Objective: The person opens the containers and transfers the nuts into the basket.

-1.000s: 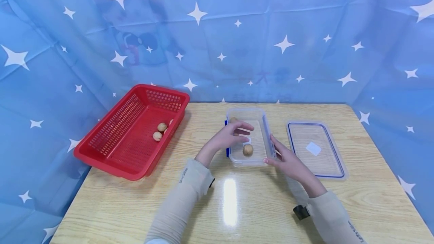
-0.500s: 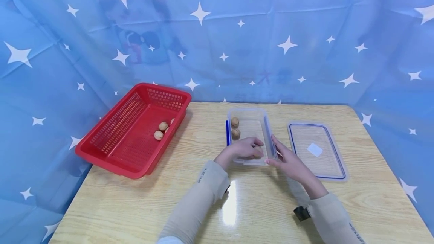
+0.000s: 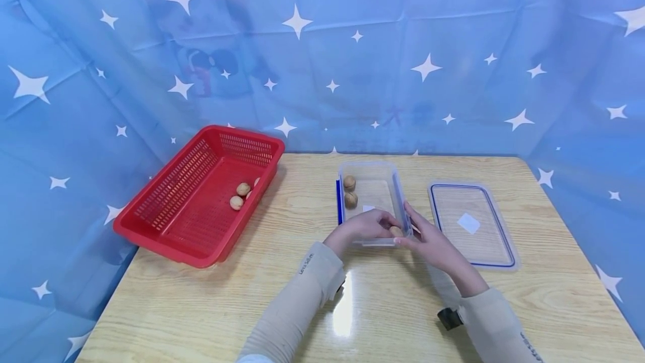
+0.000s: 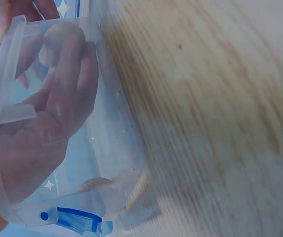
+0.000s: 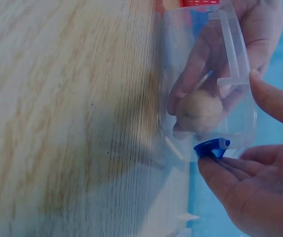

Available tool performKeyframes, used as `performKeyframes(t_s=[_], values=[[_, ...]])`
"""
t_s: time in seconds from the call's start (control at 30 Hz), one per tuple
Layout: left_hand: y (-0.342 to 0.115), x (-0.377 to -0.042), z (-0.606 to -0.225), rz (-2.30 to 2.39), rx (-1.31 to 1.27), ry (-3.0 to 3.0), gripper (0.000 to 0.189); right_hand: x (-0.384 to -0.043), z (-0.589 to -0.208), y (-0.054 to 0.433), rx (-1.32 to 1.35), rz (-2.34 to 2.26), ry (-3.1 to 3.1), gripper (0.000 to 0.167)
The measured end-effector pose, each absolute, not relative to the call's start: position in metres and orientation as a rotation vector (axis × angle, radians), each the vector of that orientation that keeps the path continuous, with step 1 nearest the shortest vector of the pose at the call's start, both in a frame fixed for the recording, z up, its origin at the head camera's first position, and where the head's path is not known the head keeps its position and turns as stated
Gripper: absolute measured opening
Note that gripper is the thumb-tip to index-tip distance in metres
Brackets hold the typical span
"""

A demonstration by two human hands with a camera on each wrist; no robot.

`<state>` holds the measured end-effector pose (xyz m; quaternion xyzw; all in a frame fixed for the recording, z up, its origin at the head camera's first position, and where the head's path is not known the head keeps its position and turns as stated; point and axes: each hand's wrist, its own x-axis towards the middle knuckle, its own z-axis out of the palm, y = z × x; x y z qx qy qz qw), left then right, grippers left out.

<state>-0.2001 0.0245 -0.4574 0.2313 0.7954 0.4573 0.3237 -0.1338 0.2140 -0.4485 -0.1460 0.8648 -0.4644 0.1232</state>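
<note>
A clear plastic food container (image 3: 383,171) with blue latches stands uncovered on the table. My left hand (image 3: 365,225) reaches inside it, its fingers curled about a walnut (image 3: 396,231) low in the near right corner. Through the clear wall, the right wrist view shows this walnut (image 5: 199,111) among the left fingertips. My right hand (image 3: 428,240) steadies the container's near right corner, thumb at the rim and fingers along the outer side by a blue latch (image 5: 212,146). Two more walnuts (image 3: 350,200) lie along the container's left wall.
A red plastic basket (image 3: 151,234) stands at the left with several walnuts (image 3: 243,189) along its right side. The container's clear lid (image 3: 453,234) with a blue seal lies flat to the right. A blue star-patterned curtain (image 3: 322,55) hangs behind the table (image 3: 403,312).
My left hand has moved right and toward the near side inside the container. The near walnut has shifted right into the corner with it. My right hand has stayed on the container.
</note>
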Motion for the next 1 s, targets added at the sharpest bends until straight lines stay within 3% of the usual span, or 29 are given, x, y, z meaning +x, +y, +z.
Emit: performKeyframes(t_s=[1.0], values=[[0.0259,-0.1985,-0.4577,1.434,0.425,2.100,0.030,-0.1333,-0.4484,0.2128,-0.419,-1.361,2.519,0.088]])
